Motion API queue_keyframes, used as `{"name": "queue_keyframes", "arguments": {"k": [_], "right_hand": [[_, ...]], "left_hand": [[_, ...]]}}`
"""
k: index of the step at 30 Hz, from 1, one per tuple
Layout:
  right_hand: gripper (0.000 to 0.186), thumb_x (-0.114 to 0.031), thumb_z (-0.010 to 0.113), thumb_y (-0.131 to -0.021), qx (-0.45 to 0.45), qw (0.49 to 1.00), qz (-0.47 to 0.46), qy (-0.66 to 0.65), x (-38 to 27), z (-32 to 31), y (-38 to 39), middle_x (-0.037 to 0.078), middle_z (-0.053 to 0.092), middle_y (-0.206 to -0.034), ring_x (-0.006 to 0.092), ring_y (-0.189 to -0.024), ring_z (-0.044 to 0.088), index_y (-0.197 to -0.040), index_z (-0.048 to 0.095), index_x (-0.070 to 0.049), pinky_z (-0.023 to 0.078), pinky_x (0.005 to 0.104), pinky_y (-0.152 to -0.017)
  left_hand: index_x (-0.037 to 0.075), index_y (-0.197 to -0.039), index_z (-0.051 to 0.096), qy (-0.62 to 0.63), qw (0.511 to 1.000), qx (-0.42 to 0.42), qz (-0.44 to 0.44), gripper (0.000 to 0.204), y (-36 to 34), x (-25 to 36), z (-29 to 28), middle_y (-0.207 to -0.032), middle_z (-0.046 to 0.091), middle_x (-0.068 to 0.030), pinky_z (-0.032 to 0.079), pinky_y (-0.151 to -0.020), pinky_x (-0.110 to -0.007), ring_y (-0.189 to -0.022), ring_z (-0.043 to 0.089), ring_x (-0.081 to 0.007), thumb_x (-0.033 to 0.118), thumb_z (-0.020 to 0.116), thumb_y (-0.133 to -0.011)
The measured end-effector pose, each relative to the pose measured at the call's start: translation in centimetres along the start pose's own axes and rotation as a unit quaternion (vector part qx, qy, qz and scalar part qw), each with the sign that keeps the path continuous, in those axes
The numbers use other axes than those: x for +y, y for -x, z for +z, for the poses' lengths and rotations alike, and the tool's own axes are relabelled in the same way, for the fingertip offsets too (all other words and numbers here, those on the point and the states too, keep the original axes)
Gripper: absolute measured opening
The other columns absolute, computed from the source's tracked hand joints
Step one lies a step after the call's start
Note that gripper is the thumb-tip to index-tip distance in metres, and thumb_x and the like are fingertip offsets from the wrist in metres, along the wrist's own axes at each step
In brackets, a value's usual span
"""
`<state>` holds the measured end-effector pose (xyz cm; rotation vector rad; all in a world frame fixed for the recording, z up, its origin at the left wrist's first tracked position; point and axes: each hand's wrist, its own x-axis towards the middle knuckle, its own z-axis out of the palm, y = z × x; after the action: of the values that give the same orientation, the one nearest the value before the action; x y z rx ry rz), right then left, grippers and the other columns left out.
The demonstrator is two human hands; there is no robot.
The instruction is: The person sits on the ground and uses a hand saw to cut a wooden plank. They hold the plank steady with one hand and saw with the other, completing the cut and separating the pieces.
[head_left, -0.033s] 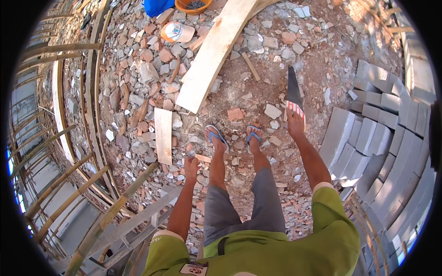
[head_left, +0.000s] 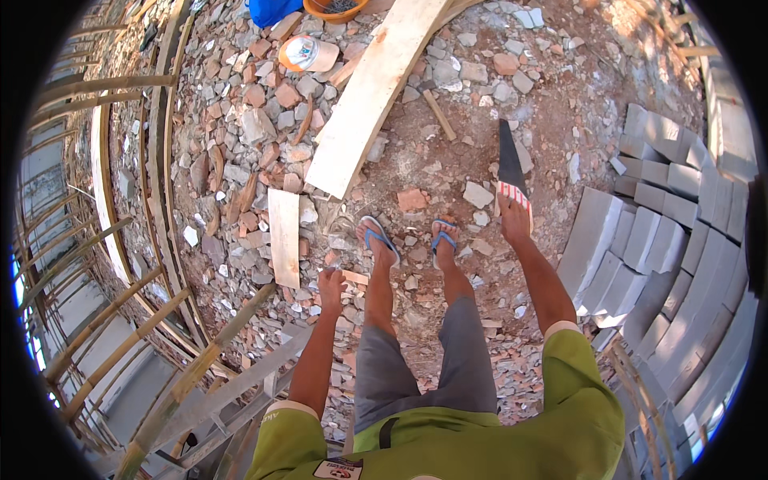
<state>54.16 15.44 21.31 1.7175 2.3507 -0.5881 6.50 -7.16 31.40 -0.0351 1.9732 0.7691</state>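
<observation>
My right hand (head_left: 514,220) is wrapped round the handle of a handsaw (head_left: 510,160), whose dark blade points away from me, its base red-and-white striped. The saw is held over the dirt to the right of my feet. My left hand (head_left: 330,288) hangs left of my legs with its fingers curled; what they hold, if anything, cannot be made out. Close to it lies a short wooden board (head_left: 285,238) on the rubble. A long pale plank (head_left: 370,104) stretches away in front of my feet, and a hammer (head_left: 438,114) lies right of it.
Broken brick and stone cover the ground. Grey blocks (head_left: 640,240) are stacked on the right. Bamboo poles (head_left: 168,376) and a ladder-like metal frame (head_left: 240,408) stand at lower left. A cap (head_left: 308,54), an orange basin (head_left: 336,10) and a blue bag (head_left: 274,11) lie at the far side.
The saw and my right hand sit very slightly nearer to me. My left hand's fingers look a little more curled in. Otherwise the scene stays as it was.
</observation>
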Motion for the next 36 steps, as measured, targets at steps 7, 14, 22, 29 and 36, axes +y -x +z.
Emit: {"name": "queue_keyframes", "arguments": {"k": [7, 14, 22, 29, 36], "right_hand": [[0.092, -0.003, 0.068, -0.078, -0.200, 0.977, 0.069, 0.013, -2.6, 10.5, 3.5, 0.023, 0.055, -0.122, 0.0390, -0.115, 0.055, -0.157, 0.022, -0.015, 0.045, 0.0481, -0.096], [0.088, -0.014, 0.063, -0.090, -0.308, 0.938, 0.129, 0.090, -1.5, 16.7, 2.9, 0.020, 0.046, -0.142, 0.0376, -0.126, 0.050, -0.159, 0.010, -0.017, 0.039, 0.0505, -0.104], [0.083, -0.016, 0.065, -0.085, -0.287, 0.941, 0.178, 0.016, -4.0, 18.5, 1.4, 0.027, 0.048, -0.136, 0.0396, -0.130, 0.047, -0.155, 0.021, -0.008, 0.042, 0.0473, -0.105], [0.069, -0.017, 0.069, -0.078, -0.141, 0.953, 0.104, -0.246, -10.6, 18.1, -1.9, 0.030, 0.064, -0.111, 0.0423, -0.096, 0.065, -0.138, 0.044, 0.007, 0.055, 0.0451, -0.082], [0.093, -0.057, 0.066, -0.088, -0.196, 0.694, 0.279, -0.634, -23.5, 10.8, -9.8, 0.019, 0.053, -0.138, 0.0305, -0.122, 0.056, -0.154, 0.029, -0.003, 0.046, 0.0434, -0.097]], "left_hand": [[0.003, -0.149, 0.030, 0.069, 0.997, -0.028, -0.026, 0.085, -19.7, 2.6, 6.1, -0.152, 0.031, -0.0207, 0.025, -0.114, -0.050, -0.142, 0.031, -0.0325, 0.058, 0.060, -0.091], [0.011, -0.138, 0.047, 0.181, 0.983, -0.014, -0.019, 0.067, -27.1, 4.5, 13.4, -0.137, 0.049, -0.0052, 0.031, -0.104, -0.048, -0.125, 0.042, -0.0230, 0.056, 0.062, -0.092], [0.013, -0.125, 0.057, 0.173, 0.983, -0.059, 0.003, 0.047, -28.0, 4.6, 11.5, -0.116, 0.062, -0.0032, 0.048, -0.081, -0.041, -0.104, 0.056, -0.0210, 0.047, 0.065, -0.094], [0.010, -0.115, 0.062, 0.201, 0.979, -0.011, -0.041, 0.044, -25.9, 4.9, 12.2, -0.105, 0.066, -0.0025, 0.047, -0.070, -0.036, -0.091, 0.059, -0.0186, 0.048, 0.067, -0.093], [0.007, -0.112, 0.063, 0.225, 0.972, -0.006, -0.070, 0.041, -21.7, 5.2, 12.6, -0.102, 0.066, -0.0069, 0.048, -0.066, -0.036, -0.086, 0.060, -0.0195, 0.043, 0.067, -0.094]]}}
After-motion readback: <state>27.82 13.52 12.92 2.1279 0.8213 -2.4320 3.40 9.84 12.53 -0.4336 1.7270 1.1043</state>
